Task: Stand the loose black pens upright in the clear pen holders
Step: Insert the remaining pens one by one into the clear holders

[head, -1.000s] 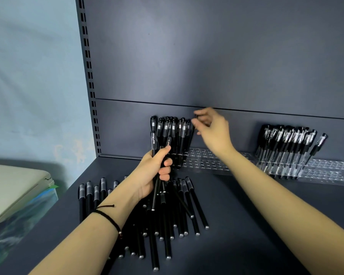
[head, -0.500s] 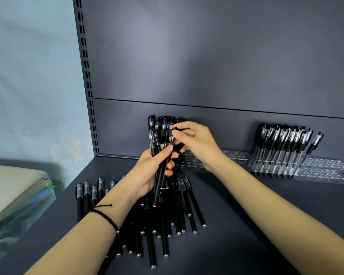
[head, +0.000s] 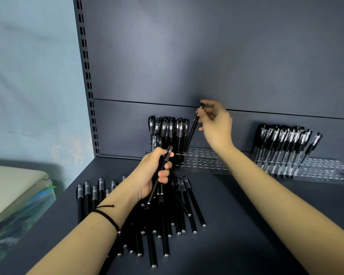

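Note:
A heap of loose black pens (head: pixel 165 225) lies on the dark shelf in front of me. My left hand (head: pixel 153 171) grips a small bundle of pens (head: pixel 160 175) above the heap. My right hand (head: pixel 214 124) pinches the cap end of a single black pen (head: pixel 193 130), whose lower tip slants down to the clear pen holder (head: pixel 203 157) at the back. Several pens (head: pixel 169 130) stand upright in that holder's left end. A second clear holder (head: pixel 326 169) at the right carries several upright pens (head: pixel 282 143) with clear barrels.
The dark shelf (head: pixel 236 225) ends at a grey back panel (head: pixel 207 56) with a slotted upright (head: pixel 87 76) at its left. A pale box (head: pixel 14 191) sits lower left, beside the shelf edge. A black cord bracelet (head: pixel 107 215) circles my left wrist.
My right hand took one pen from the bundle in my left hand and carried it up and to the right, over the back holder. My left hand stayed in place.

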`<state>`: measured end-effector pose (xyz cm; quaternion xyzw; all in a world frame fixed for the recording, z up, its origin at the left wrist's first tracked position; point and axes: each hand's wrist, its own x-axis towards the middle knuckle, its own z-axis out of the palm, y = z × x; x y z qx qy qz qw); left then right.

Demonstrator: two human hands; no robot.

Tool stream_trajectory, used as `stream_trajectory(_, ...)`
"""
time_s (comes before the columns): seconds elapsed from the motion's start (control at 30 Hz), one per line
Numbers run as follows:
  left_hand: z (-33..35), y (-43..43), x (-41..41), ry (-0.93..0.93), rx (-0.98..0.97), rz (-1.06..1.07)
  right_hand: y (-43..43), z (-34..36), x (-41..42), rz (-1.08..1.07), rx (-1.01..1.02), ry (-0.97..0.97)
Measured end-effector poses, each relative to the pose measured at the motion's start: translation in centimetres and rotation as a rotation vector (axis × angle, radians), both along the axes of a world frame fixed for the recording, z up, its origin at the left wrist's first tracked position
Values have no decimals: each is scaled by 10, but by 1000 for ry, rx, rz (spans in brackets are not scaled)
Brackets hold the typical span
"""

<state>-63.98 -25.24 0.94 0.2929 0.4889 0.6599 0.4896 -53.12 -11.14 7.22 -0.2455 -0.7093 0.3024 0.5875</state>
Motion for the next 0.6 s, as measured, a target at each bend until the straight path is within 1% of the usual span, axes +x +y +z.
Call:
stream_trajectory(0.17,-1,0,-2,-36,62,-42,0,-30,-3,64,6,-281)
stream_trajectory(0.23,-2,1,-2,-25,116,-50,-4,-37,-2,16,56,-289)
stream_trajectory(0.3,-3,1,-1,-9,159,-32,-11,-35,0,-60,98,-250)
stream_trajectory(0.33,-3,1,0,2,173,-18,-16,-33,1,-54,89,-223)
stream_trajectory(0.4,-3,1,0,24,200,2,-26,-27,2,51,34,-227)
stream_trajectory(0.5,-3,1,0,73,215,4,-40,-23,3,274,-107,-408)
stream_trajectory(0.53,-2,1,1,88,206,0,-42,-21,3,334,-169,-411)
stream_trajectory(0.6,0,0,3,92,160,0,-41,-16,4,394,-275,-286)
